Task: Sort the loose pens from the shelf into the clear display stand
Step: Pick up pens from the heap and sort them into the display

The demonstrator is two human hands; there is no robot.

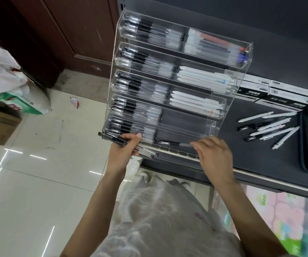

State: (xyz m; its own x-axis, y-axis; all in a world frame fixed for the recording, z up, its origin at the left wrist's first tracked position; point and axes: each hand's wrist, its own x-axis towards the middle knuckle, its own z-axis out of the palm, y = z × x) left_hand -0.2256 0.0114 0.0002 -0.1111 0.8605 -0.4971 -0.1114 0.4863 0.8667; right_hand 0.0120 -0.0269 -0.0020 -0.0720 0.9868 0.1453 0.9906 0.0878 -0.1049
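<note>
Left hand (123,151): curled round a bundle of black pens (125,144), thumb on top, held just beside the lower left corner of the clear stand (230,101)
Right hand (213,154): fingertips pinching one end of a single black pen (175,144), which lies level in front of the lowest tier, over the shelf (261,154) edge
Stand: five tiers, left halves filled with black pens; right halves hold mixed and white pens in the upper tiers, while the two lowest right sections look bare
Loose pens (268,127): a scattered pile of white and black ones on the shelf, well apart from both hands, to the right of the stand
Risk, bundle: the left grip is loose and slanted; a pen could slide out and fall to the floor (38,173), since the hand hangs past the shelf edge
Risk, single pen: held by one end only, it may tip or roll off the front lip before it settles in a tier
Risk, stand: a push on the light plastic front could shift it toward the edge
Risk, sorting: black pens could land in a section meant for white ones
</note>
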